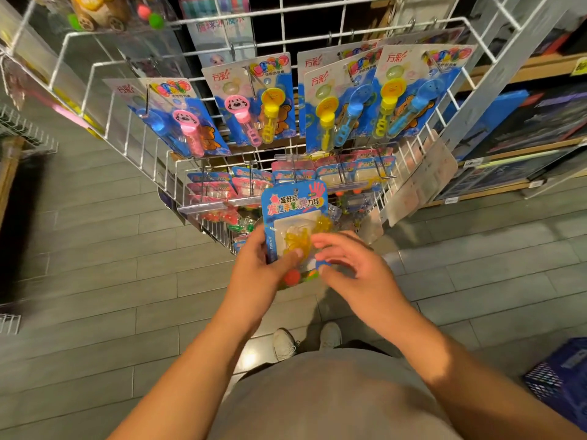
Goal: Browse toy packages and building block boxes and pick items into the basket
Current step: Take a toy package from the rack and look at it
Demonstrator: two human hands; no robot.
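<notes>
Grey floor tiles (95, 249) run under a white wire rack (95, 100) full of hanging toys. Up high on the rack hang bubble wand cards (254, 103), and I count about five of them, each with two wands in pink, yellow or blue. Lower down hang more small toy packs (219, 185) in a row, but they are too bunched up to count. Shelves (521, 122) with dark boxes stand on the right side. One blue toy package (293, 214) is held out in front of the rack, with yellow squishy things and an orange ball inside a clear cover. The left hand (254, 268) grips the package by its left edge, with the thumb pressed on the front. The right hand (352, 265) sits at the lower right corner of the package with its fingers spread and bent; it looks like the fingertips touch the pack, but the blur makes that hard to tell. Two white shoes (286, 342) show below on the floor. One blue basket (562, 379) sits at the bottom right, well apart from the package.
</notes>
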